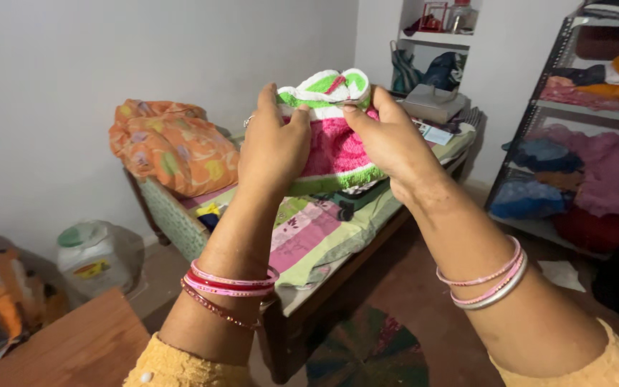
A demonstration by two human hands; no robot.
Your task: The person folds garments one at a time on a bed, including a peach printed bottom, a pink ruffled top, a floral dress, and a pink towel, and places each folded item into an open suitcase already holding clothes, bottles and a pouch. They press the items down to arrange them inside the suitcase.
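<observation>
I hold up a small knitted piece [334, 147] in pink, green and white in front of me at chest height. My left hand [274, 147] grips its left edge, fingers curled over the top. My right hand [390, 143] pinches its upper right edge with thumb and fingers. The white and green top part [327, 87] folds over above my fingers. Both wrists wear pink and red bangles, and yellow sleeves show at the bottom.
A bed [324, 229] with a patterned sheet stands below the hands, an orange floral bundle [173, 147] at its head. A metal rack [582, 143] with folded clothes is at right. A plastic jar [91, 258] and a wooden surface [73, 344] lie at left.
</observation>
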